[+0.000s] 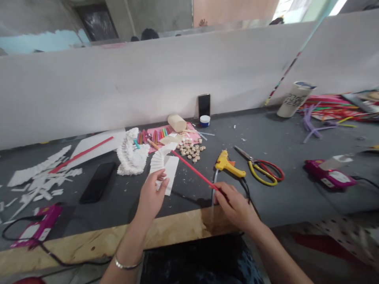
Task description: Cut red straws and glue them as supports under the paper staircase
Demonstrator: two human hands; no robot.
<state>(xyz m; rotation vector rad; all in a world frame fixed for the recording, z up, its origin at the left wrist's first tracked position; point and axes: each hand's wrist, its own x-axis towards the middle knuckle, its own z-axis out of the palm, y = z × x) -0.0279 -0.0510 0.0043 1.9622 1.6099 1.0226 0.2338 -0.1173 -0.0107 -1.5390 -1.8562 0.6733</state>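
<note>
My right hand [237, 204] pinches one end of a long, thin red strip [192, 169], which slants away to the upper left. The strip's far tip meets or overlaps a curved white piece of fanned paper slats [158, 158]. My left hand [152, 194] has its thumb and fingers closed at the near end of that fanned piece. Under it lies a flat white card [172, 170]. Just beyond my right hand rests a yellow glue gun [229, 165] with its cord, and scissors [262, 167] with one red and one yellow handle lie to its right.
Several small wooden beads [192, 151] lie beside a pink sheet [194, 135] with coloured sticks. A white fluffy piece [132, 154], a black phone [98, 182] and paper scraps [47, 177] are leftward. Purple boxes [328, 174] with cables sit near the table's edge; another phone [204, 105] leans against the wall.
</note>
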